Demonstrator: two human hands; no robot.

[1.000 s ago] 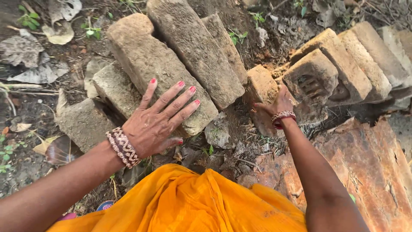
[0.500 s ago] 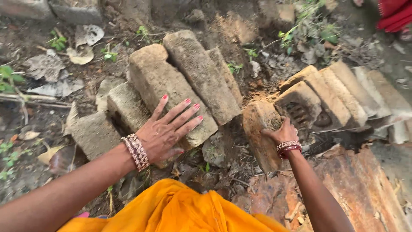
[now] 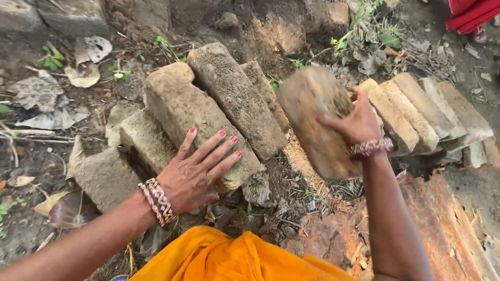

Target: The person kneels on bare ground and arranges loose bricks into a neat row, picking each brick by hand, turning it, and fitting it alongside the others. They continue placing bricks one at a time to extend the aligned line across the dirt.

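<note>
Brick [image 3: 312, 122], weathered and dirt-caked, is off the ground and tilted, between the grey brick stack [image 3: 219, 104] and the row of reddish bricks [image 3: 422, 112]; the right hand [image 3: 357, 125] is clamped over its upper right edge, fingers curled round the far side. Left hand [image 3: 195, 174] lies flat, fingers spread, on a grey brick of the stack, gripping nothing. Judgement: the lifted brick looks heavy, rigid and gritty, crumbly at the corners, so a one-handed edge grip seems marginal; holding across the long faces with a second hand beneath should carry it better.
</note>
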